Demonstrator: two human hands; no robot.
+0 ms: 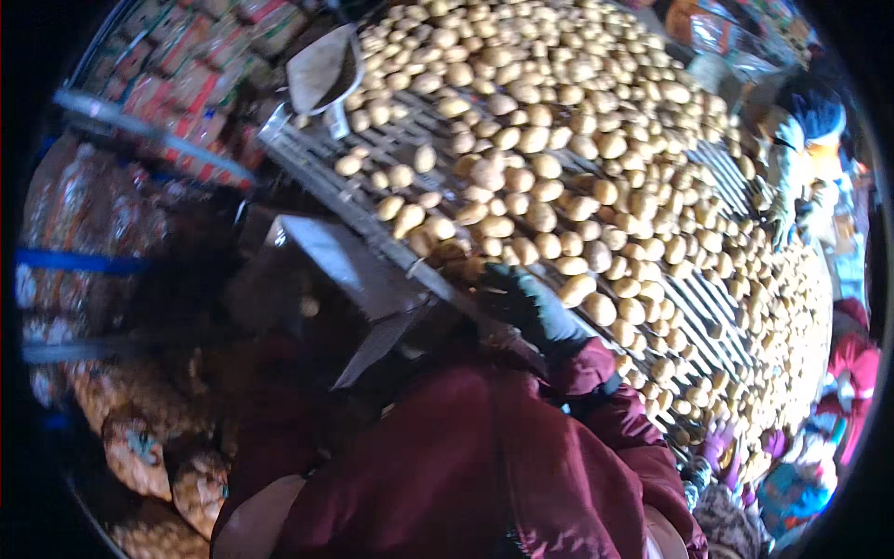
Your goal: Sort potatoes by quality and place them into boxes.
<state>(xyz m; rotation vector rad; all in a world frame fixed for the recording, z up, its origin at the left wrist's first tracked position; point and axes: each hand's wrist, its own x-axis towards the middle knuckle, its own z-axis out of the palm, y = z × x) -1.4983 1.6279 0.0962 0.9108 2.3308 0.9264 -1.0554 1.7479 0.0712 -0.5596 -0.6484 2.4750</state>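
My right hand (534, 304), in a grey-green and dark glove with a maroon sleeve, is at the near edge of a slatted sorting table (391, 126). It lies beside loose potatoes (545, 189) spread thickly over the slats. Its fingers are in shadow, so whether they grip a potato is unclear. My left hand is out of view or lost in the dark area on the left. A metal scoop (318, 73) rests at the table's upper left corner, handle towards me. Below the table's edge, a pale box-like panel (342, 269) catches the light.
Filled sacks (136, 451) lie at lower left. Stacked red-and-white packages (174, 77) stand behind a rail (154, 133) at upper left. Across the table a co-worker's gloved hand (783, 213) reaches over the potatoes. Another person's purple-gloved hand (716, 444) is at lower right.
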